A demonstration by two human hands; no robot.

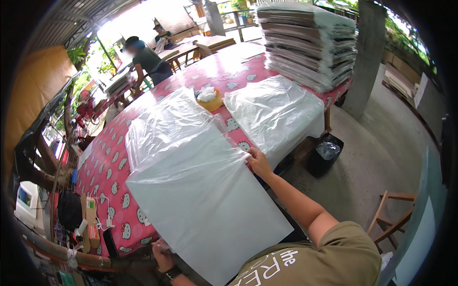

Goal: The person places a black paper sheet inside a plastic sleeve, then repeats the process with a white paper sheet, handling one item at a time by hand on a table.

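Note:
A large, flat pale sheet (224, 214) lies slantwise in front of me, its near end against my body. Wrinkled clear plastic (167, 128) spreads over its far part and onto the table. At the sheet's right edge, my right hand (259, 163) pinches a gathered corner of this plastic, drawing it into creases. My left hand (163, 256), with a dark band on the wrist, is by the sheet's left edge, low over the table's near side. Its fingers are curled closed; what they hold is hard to make out.
A pink patterned tablecloth (114, 167) covers the table. More plastic-covered sheets (276, 112), a yellow bowl (210, 101) and a tall wrapped stack (305, 47) stand beyond. A black bin (325, 155) is at right, near a wooden chair (391, 217). Two people work farther back.

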